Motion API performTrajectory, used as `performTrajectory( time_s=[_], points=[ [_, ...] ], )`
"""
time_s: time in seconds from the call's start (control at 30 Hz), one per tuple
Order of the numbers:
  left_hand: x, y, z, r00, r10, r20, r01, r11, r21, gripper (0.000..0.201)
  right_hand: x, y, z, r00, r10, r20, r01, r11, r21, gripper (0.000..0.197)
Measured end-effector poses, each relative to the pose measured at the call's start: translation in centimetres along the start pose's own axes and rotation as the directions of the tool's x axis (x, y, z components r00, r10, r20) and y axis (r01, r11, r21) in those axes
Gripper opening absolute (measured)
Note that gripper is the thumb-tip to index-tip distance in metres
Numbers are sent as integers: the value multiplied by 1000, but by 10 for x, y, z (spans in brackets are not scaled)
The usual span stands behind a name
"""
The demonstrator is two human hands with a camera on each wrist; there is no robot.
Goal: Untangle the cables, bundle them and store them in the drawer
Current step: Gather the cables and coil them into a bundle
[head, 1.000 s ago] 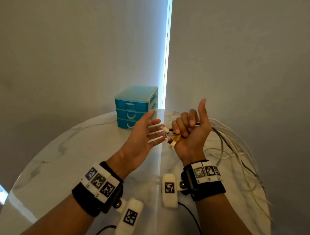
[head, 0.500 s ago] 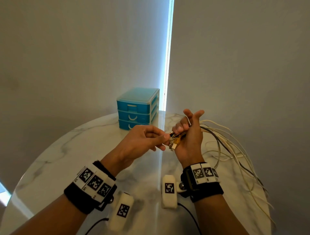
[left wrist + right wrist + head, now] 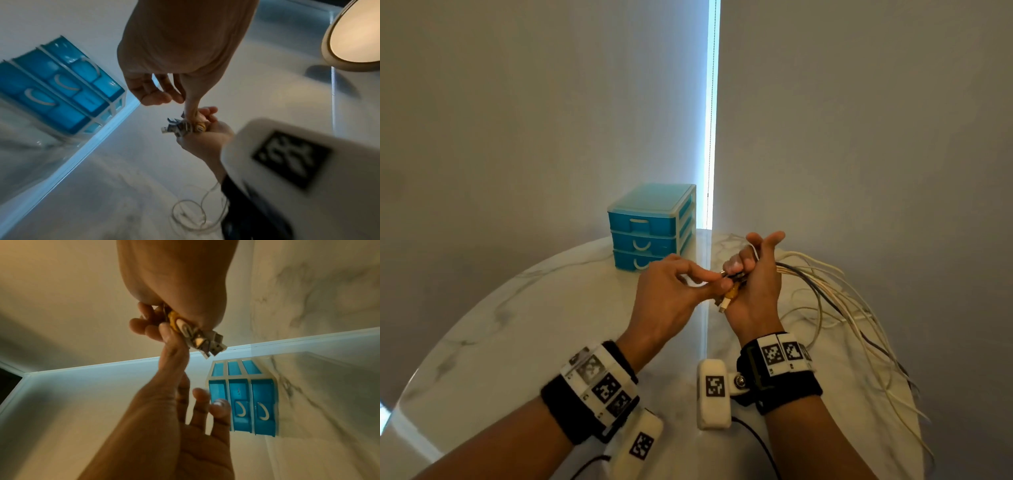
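Observation:
My right hand grips a bundle of white, beige and dark cables just behind their plugs. The connector ends stick out of the fist toward the left, one with a yellow collar. My left hand pinches those connector ends with index finger and thumb, its other fingers curled. The left wrist view shows the plugs fanned out under that finger. In the right wrist view the plugs poke out below my fist. A blue three-drawer unit stands at the back of the table, all drawers closed.
The round marble table ends at a curved edge on the left and right. Cable loops trail over its right side and past the rim. Grey walls stand close behind, with a bright gap between them. A ceiling lamp shows overhead.
My left hand, open with spread fingers a second ago, has closed in on the connector ends. The right thumb has come down from pointing up. The cable bundle stays in the right fist.

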State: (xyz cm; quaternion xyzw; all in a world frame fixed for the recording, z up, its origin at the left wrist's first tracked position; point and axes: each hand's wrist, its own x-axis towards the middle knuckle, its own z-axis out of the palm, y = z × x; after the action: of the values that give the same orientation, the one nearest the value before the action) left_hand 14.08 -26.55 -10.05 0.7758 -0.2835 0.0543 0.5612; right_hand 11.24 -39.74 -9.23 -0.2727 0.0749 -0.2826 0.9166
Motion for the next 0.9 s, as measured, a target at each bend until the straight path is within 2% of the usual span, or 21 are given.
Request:
performTrajectory(
  time_s=[0.07, 0.13, 0.2, 0.27, 0.37, 0.43, 0.5, 0.67, 0.8, 0.9],
  points=[
    [6, 1, -9, 987, -115, 112, 126, 987, -103, 30, 0, 0, 0, 1000, 7, 18, -7, 1000, 2, 48],
    [9, 3, -17, 984, -133, 117, 151, 976, -156, 37, 1, 2, 1, 1000, -9, 24, 10, 999, -37, 50],
    [11, 6, -20, 993, -88, 73, 95, 991, -97, 46, 2, 5, 0, 999, -42, 18, 44, 994, -104, 53],
    [12, 8, -18, 998, 0, 66, -3, 999, 53, 48, 3, 8, -1, 998, -51, 37, 56, 986, -154, 56],
    [14, 13, -16, 990, 124, 65, -136, 960, 244, 46, 3, 11, -1, 990, -19, 136, 41, 986, -159, 64],
    [16, 11, -16, 979, 199, 40, -202, 938, 281, 45, 2, 9, -1, 985, -1, 171, 30, 986, -166, 66],
    [15, 12, -16, 969, 235, 74, -246, 913, 325, 42, 3, 6, -2, 981, 26, 192, 3, 988, -153, 64],
    [15, 24, -14, 935, 266, 234, -351, 777, 522, 55, 8, 8, -6, 980, 27, 196, -10, 996, -87, 66],
    [16, 32, -14, 893, 338, 299, -450, 635, 628, 43, 8, 8, -5, 976, 37, 214, -16, 995, -101, 66],
    [16, 39, -15, 867, 326, 377, -498, 524, 691, 35, 9, 10, -5, 979, 54, 199, -30, 992, -124, 66]
  ],
)
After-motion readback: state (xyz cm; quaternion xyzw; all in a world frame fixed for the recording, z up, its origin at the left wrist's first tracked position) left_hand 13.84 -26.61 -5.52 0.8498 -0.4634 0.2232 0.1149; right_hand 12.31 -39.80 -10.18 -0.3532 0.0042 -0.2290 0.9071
